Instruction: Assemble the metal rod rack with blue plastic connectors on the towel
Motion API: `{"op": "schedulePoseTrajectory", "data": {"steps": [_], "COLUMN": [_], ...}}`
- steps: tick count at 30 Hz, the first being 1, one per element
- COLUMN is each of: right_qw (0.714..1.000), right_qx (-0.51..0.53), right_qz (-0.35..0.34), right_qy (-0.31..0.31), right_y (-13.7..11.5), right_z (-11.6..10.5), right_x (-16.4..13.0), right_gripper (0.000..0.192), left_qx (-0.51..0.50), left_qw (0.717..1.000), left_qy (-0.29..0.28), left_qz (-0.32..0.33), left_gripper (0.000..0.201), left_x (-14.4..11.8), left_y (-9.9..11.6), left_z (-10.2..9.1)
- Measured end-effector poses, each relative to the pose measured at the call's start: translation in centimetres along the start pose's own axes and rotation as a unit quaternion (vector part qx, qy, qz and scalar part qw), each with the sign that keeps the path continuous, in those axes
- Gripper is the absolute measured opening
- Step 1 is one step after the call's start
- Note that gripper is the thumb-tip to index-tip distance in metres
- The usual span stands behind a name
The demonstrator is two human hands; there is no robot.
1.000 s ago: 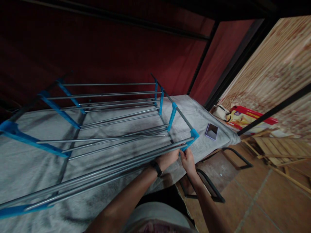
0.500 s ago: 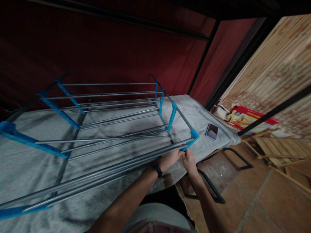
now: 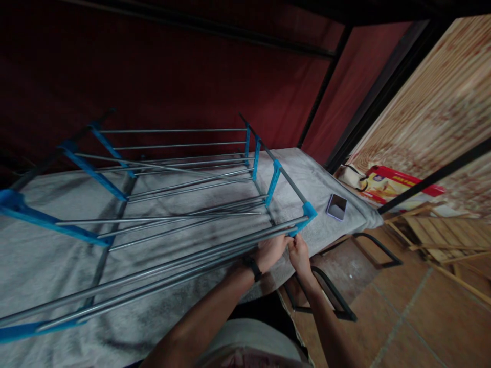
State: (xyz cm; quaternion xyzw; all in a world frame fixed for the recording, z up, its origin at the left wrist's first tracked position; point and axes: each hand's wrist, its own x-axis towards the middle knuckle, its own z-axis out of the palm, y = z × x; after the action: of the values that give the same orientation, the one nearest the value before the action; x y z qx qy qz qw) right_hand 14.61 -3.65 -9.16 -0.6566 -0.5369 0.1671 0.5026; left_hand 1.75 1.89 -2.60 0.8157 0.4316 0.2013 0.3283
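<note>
— Where are the hands?

— Both are at the near right corner of the rack. It is made of thin metal rods with blue plastic joints, and it lies on its side on a grey blanket that covers a table.

— What does the left hand do?

— The left hand is closed around the ends of the nearest metal rods, just beside the blue corner joint. There is a dark band on this wrist.

— And the right hand?

— The right hand is just beside the left one, and its fingertips reach up to the blue corner joint and pinch it from below. I cannot tell how firmly, because the fingers are small in the picture.

— What else is there?

— A phone lies flat on the blanket, to the right of the rack, near the edge. Behind it there is a red box against a wooden panel. Wooden slats lie on the tiled floor. A dark red curtain hangs behind the table.
</note>
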Motion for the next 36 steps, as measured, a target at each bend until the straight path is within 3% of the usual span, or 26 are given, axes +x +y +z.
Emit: {"op": "schedulePoseTrajectory", "data": {"steps": [11, 22, 36], "right_qw": [1.0, 1.0, 1.0], "right_qx": [0.004, 0.006, 0.0], "right_qz": [0.006, 0.0, 0.005], "right_qy": [0.01, -0.001, -0.003], "right_y": [-0.3, -0.5, -0.4], "right_z": [0.4, 0.4, 0.9], "right_x": [-0.1, -0.2, -0.7], "right_gripper": [0.017, 0.022, 0.024], "left_qx": [0.035, 0.022, 0.023], "left_qw": [0.999, 0.999, 0.999], "left_qy": [-0.032, -0.032, -0.032], "left_qz": [-0.023, -0.007, 0.035], "left_gripper": [0.029, 0.028, 0.027], "left_x": [-0.3, -0.3, -0.8], "left_y": [0.7, -0.4, -0.3], "left_z": [-0.3, 0.0, -0.5]}}
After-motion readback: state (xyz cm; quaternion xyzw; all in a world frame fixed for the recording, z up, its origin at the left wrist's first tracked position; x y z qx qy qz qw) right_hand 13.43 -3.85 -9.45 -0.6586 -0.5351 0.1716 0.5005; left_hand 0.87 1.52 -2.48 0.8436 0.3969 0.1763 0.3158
